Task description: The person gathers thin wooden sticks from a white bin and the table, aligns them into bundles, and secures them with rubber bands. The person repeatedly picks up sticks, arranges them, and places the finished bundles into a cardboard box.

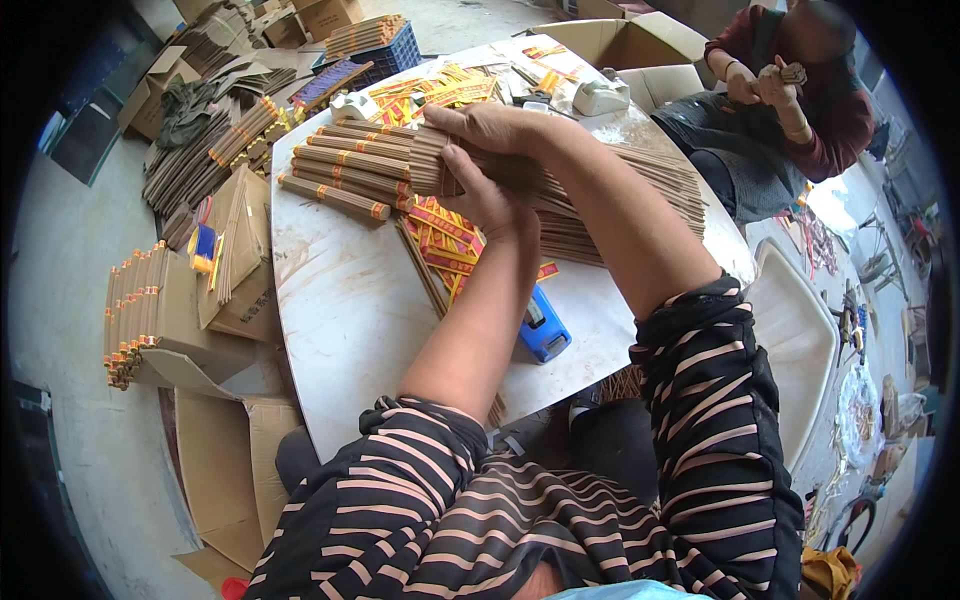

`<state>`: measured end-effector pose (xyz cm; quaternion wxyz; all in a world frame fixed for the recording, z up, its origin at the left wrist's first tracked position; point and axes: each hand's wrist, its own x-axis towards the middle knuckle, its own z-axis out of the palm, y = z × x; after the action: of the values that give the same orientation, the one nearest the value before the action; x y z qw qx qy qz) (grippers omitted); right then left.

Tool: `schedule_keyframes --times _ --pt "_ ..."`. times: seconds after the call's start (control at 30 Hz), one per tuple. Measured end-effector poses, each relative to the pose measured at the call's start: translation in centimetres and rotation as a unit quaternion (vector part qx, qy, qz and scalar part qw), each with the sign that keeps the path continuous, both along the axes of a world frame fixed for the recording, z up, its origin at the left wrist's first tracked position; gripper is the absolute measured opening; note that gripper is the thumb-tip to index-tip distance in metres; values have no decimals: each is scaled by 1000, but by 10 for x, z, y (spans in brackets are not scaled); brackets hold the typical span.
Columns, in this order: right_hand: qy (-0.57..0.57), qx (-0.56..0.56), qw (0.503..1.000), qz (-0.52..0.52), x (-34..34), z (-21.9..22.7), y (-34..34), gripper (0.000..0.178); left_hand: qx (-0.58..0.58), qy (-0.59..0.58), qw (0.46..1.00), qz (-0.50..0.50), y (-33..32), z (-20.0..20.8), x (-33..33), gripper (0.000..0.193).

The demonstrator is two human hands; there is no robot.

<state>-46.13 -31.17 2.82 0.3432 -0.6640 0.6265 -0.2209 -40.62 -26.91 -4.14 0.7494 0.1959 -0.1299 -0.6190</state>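
Over the far half of the white table, both my hands are closed around a loose bundle of thin brown incense sticks. My right hand lies across its upper side, and my left hand grips from below with the thumb up. Part of the bundle is hidden behind the hands. Just left of it lie banded incense bundles, wrapped with orange and yellow paper strips. A wide pile of loose sticks spreads under and beyond my right forearm. Red and yellow paper bands are scattered beside my left wrist.
A blue box sits between my forearms. More paper strips and a white dispenser lie at the back. Cardboard boxes and stacked bundles stand left. At far right a person holds sticks.
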Motion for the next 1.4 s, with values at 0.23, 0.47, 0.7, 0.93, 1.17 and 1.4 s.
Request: schedule_keyframes --times 0.23,0.47,0.7,0.93,1.17,1.4 --pt "46 -126 991 29 4 -28 31 69 50 -19 997 -60 -15 -49 19 61" --pt "265 -298 875 -274 -50 -24 182 38 120 -57 990 -55 -5 -40 25 69" --pt "294 -158 901 -277 -36 -104 245 27 123 -56 987 -87 0 -42 26 72" --pt "392 -131 879 -239 -80 -105 288 12 115 -48 987 -102 -8 -51 28 71" --pt "289 -232 885 -283 -98 -131 309 11 112 -63 986 -108 -2 -44 25 70" --pt "335 -284 859 -264 -111 -139 289 15 113 -56 985 -116 0 -41 22 72"
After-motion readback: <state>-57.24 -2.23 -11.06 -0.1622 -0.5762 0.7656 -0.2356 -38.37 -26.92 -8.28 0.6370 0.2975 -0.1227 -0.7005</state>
